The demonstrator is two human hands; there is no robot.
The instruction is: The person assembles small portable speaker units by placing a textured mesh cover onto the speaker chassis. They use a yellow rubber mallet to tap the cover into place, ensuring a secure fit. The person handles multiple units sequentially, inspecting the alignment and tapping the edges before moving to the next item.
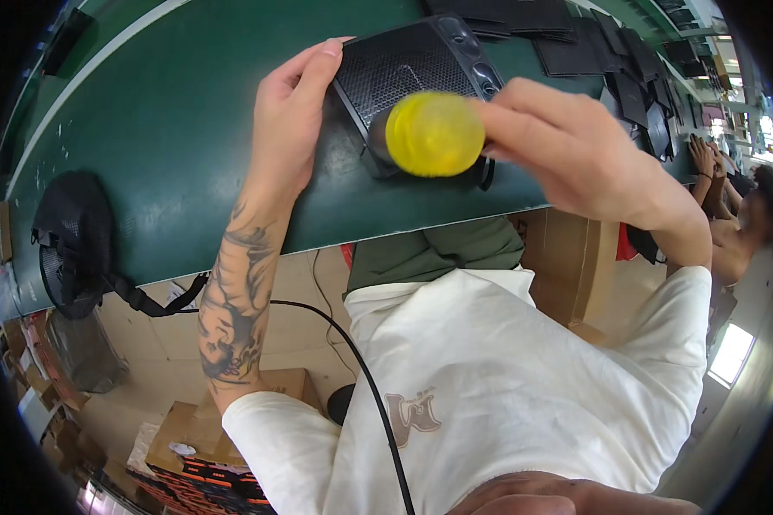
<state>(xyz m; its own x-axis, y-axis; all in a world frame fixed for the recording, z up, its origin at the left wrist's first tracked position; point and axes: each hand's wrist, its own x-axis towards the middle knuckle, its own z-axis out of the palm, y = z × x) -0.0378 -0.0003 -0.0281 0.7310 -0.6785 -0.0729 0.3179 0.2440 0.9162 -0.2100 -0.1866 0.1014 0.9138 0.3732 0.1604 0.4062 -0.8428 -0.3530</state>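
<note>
A black box-shaped device (pixel 404 73) with a mesh grille and round knobs along its right side stands tilted on the green table. My left hand (pixel 296 99) grips its left edge, the thumb up near the top corner and the other fingers mostly hidden. Over the device's near right part, my right hand (pixel 567 142) pinches a yellow round object (pixel 434 135). Motion smears that object, so its exact kind does not show. It covers part of the grille; whether it touches the device I cannot tell.
Flat black panels (pixel 575 51) lie in piles at the far right of the green table (pixel 172 172). A black mesh bag (pixel 76 245) with a strap sits at the left edge. Cartons (pixel 202 429) stand below. Another person's hands (pixel 704 159) are at the right.
</note>
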